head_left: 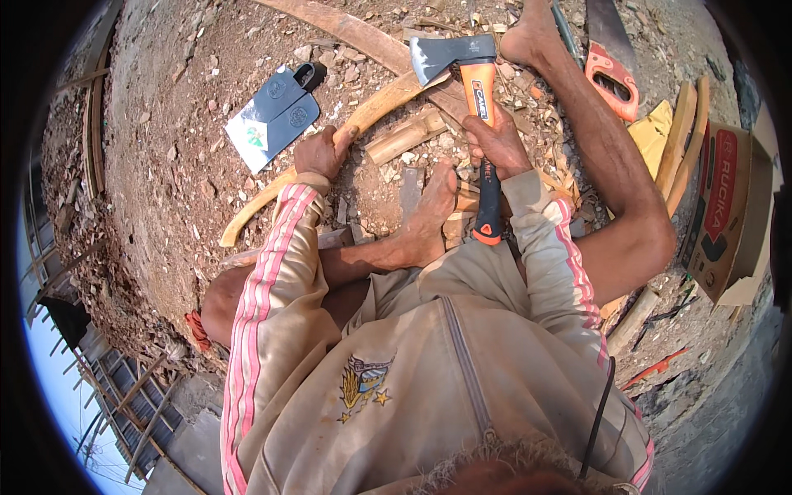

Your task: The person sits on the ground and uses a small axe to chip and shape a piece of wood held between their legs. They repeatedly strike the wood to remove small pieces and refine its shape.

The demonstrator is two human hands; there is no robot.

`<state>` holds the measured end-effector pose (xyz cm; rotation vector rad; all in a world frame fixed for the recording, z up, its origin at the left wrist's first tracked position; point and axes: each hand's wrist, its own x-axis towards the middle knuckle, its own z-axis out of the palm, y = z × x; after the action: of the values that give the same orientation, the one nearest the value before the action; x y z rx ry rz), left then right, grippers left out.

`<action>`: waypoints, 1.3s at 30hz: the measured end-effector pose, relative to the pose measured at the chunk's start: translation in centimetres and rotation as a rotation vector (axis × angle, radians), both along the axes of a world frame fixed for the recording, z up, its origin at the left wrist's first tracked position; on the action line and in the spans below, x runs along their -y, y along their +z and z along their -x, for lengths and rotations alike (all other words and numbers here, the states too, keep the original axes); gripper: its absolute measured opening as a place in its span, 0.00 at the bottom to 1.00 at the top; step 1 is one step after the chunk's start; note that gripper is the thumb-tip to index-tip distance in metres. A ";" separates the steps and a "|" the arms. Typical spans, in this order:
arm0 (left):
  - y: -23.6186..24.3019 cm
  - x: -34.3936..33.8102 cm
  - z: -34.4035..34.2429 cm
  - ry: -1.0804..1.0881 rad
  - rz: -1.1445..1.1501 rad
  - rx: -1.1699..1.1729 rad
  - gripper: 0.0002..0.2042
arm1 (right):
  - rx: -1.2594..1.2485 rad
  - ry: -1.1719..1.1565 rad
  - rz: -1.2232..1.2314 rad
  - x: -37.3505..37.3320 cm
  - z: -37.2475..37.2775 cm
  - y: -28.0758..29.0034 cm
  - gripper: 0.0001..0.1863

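My left hand (320,153) is closed around a curved, pale wooden handle blank (373,111), which runs from the lower left up to the axe. In my right hand (497,142) is an axe (481,91) with a dark head and an orange and black handle, gripped partway along the handle. The axe's bright cutting edge lies at the upper end of the curved wood; whether it bites in I cannot tell. Below the wood, a short split block (405,137) lies on the ground near my bare foot (431,214).
A handsaw (612,81) with an orange handle lies at the upper right. Beside it are a yellow cloth or bag (652,136), curved wooden pieces (683,144) and a cardboard box (730,210). Dark flat covers (285,107) lie at the upper left. A long plank (355,33) crosses the chip-strewn ground.
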<state>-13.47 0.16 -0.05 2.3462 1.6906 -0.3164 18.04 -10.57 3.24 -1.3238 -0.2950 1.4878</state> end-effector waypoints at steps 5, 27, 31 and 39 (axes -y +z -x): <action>0.0 0.7 0.1 0.002 0.013 -0.018 0.34 | 0.084 0.068 -0.059 0.2 0.2 0.2 0.10; -0.4 0.4 0.2 -0.016 -0.032 -0.030 0.34 | -0.002 0.055 0.016 0.5 -0.5 -0.1 0.14; -0.2 0.7 -0.2 -0.001 -0.007 -0.059 0.33 | 0.000 -0.076 -0.009 -0.3 -0.6 0.4 0.15; 0.0 1.6 -0.4 -0.027 -0.109 -0.031 0.35 | 0.001 -0.127 -0.079 -0.4 -1.9 2.5 0.11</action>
<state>-13.05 -1.43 -0.08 2.4556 1.7331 -0.2737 19.91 -10.20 5.73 -1.2575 -0.2628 1.3555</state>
